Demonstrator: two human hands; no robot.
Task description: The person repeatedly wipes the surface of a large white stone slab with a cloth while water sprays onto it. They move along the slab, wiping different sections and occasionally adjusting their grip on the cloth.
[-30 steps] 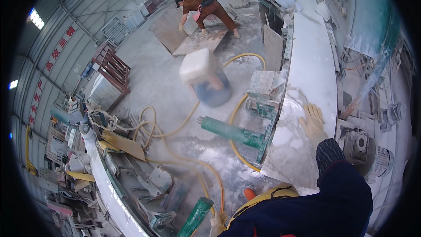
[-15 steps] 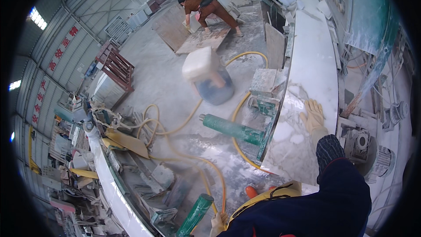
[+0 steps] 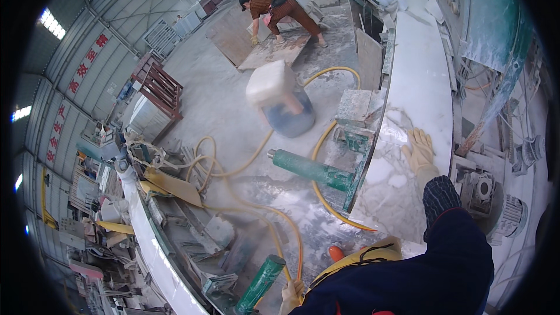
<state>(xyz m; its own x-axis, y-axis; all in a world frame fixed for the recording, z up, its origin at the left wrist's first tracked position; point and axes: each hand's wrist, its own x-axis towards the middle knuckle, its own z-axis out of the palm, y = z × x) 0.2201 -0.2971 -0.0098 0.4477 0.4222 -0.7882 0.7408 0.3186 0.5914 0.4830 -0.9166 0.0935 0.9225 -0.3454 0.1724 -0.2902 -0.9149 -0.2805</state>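
My right hand (image 3: 419,153), in a cream rubber glove, lies flat on a long pale stone slab (image 3: 417,58) with its fingers stretched out. Beneath and beside it, whitish wet patches and brown-grey veining mark the slab. Low in the picture, my left hand (image 3: 291,296), gloved alike, is closed around a yellow hose (image 3: 276,244), which meets it from above; my sleeve partly covers this hand. Just left of it stands a green roller post (image 3: 261,284). A second green roller (image 3: 312,169) juts out from the slab's stand.
A white and blue plastic container (image 3: 283,99) stands on the wet floor, with hose loops around it. Farther off, a co-worker (image 3: 283,11) bends over stone panels. A motor (image 3: 507,216) sits right of the slab. Stone offcuts (image 3: 219,230) and a white slab edge (image 3: 154,259) lie left.
The whole view has shifted slightly. My right hand stays flat on the slab and my left stays at the hose. The co-worker's arm has moved a little.
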